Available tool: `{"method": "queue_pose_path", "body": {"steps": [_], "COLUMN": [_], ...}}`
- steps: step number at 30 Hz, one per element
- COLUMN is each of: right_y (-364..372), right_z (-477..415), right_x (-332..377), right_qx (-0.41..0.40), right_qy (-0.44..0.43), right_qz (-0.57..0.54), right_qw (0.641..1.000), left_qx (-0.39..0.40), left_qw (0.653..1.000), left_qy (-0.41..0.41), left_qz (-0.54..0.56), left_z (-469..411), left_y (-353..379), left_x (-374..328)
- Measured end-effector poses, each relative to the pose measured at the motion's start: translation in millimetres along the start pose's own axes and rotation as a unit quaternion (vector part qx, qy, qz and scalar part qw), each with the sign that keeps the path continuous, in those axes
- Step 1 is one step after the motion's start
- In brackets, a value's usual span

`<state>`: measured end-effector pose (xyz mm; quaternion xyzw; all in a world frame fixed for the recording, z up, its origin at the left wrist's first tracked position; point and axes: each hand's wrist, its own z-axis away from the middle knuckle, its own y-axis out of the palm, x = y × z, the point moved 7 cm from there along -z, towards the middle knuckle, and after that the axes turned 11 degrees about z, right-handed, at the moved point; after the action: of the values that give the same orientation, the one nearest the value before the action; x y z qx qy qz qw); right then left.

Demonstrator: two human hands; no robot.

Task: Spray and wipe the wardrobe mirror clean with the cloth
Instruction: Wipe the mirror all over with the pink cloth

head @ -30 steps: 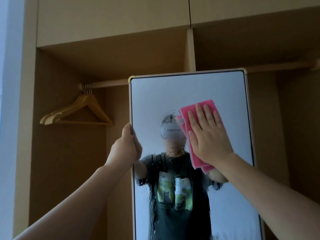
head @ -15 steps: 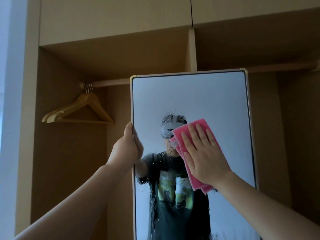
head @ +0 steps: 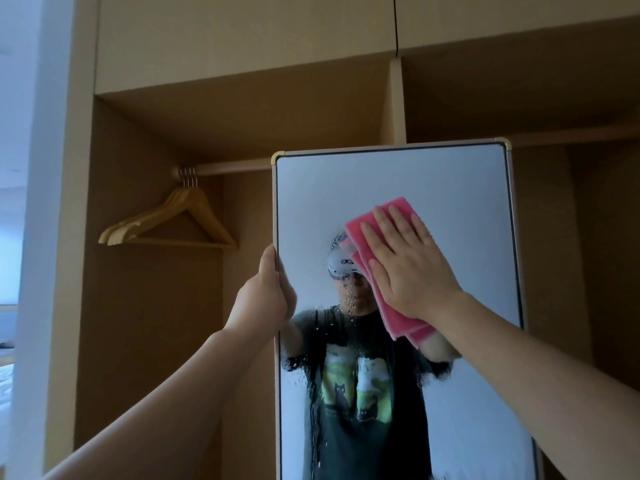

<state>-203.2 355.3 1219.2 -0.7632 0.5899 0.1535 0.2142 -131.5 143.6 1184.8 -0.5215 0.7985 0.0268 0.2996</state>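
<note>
High on the mirror (head: 450, 188), the flat right hand (head: 412, 268) swept the pink cloth (head: 398, 209) back upward; the left hand (head: 263, 299) gripped its edge; droplets (head: 348, 304) below still awaited wiping.

We see a dim, warm-toned wardrobe (head: 156, 306); pale daylight comes in from the far left, washed out to blue-white. The mirror (head: 450, 181) gives back a flat grey brightness. Upper recesses sit in shadow. Focus is soft overall, and straight lines lean near the borders.
</note>
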Motion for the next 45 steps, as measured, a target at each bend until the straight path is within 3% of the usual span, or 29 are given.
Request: {"method": "queue_pose_path", "body": {"steps": [6,16,40,45], "right_y": [-10,-18,-1,7], "right_z": [-58,-83,0,33], "right_x": [-23,-28,60,94], "right_qx": [0.005,-0.001,-0.014,-0.013], "right_qy": [0.053,0.063,-0.009,-0.055], "right_qz": [0.008,0.015,-0.043,-0.052], "right_qw": [0.999,0.998,0.999,0.997], "left_qx": [0.005,0.015,0.024,0.07], "left_qw": [1.0,1.0,0.999,0.998], "left_qy": [0.02,0.002,0.047,0.003], "left_qz": [-0.019,-0.007,0.001,0.01], "left_z": [2,3,7,10], "left_y": [-1,-6,-7,-7], "left_x": [-4,-8,-15,-15]}}
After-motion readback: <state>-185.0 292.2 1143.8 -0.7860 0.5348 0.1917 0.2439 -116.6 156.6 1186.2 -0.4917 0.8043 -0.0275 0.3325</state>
